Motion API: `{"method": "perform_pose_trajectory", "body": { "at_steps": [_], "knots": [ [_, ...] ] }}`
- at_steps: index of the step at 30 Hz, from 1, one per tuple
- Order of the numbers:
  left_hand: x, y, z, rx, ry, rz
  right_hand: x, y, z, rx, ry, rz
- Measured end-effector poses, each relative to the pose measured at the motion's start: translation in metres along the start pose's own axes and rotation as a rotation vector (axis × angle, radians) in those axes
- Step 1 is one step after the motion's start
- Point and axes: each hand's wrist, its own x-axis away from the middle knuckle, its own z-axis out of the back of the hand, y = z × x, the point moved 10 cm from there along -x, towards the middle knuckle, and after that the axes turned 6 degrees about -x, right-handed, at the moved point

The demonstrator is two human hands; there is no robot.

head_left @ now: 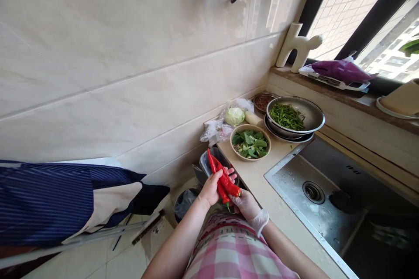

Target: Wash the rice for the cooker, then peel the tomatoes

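Two long red peppers (pixel 225 182) lie side by side across my hands, their tips pointing up and left and the green stem ends toward me. Bare, my left hand (pixel 211 188) holds them from the left, thumb on top. My right hand (pixel 246 205), in a thin clear glove, grips the stem ends. Below and behind the peppers is a dark plastic container (pixel 205 163), partly hidden by them.
On the counter (pixel 258 183) stand a basket of leafy greens (pixel 250 143), a steel bowl (pixel 312 115) with green peppers, a cabbage (pixel 235 115) and plastic bags (pixel 216 132). The sink (pixel 327 174) is at the right, a bin (pixel 186 202) below left.
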Motion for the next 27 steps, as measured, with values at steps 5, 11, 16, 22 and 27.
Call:
{"method": "perform_pose_trajectory", "body": {
  "at_steps": [5,11,16,22,27],
  "knots": [
    [0.005,-0.014,0.023,0.121,0.034,0.134,0.0,-0.026,-0.013,0.51,0.037,0.161],
    [-0.003,0.017,0.042,0.255,0.069,0.135,0.002,-0.04,-0.034,0.724,-0.096,0.192],
    [-0.008,0.05,0.049,0.338,0.073,0.074,-0.012,-0.032,-0.022,0.302,0.016,0.111],
    [-0.007,0.057,0.039,0.349,0.002,-0.002,-0.017,-0.037,-0.05,-0.018,-0.08,0.009],
    [-0.01,0.06,0.038,0.321,0.016,-0.137,-0.019,-0.024,-0.08,-0.116,-0.157,-0.15]
  ]
}}
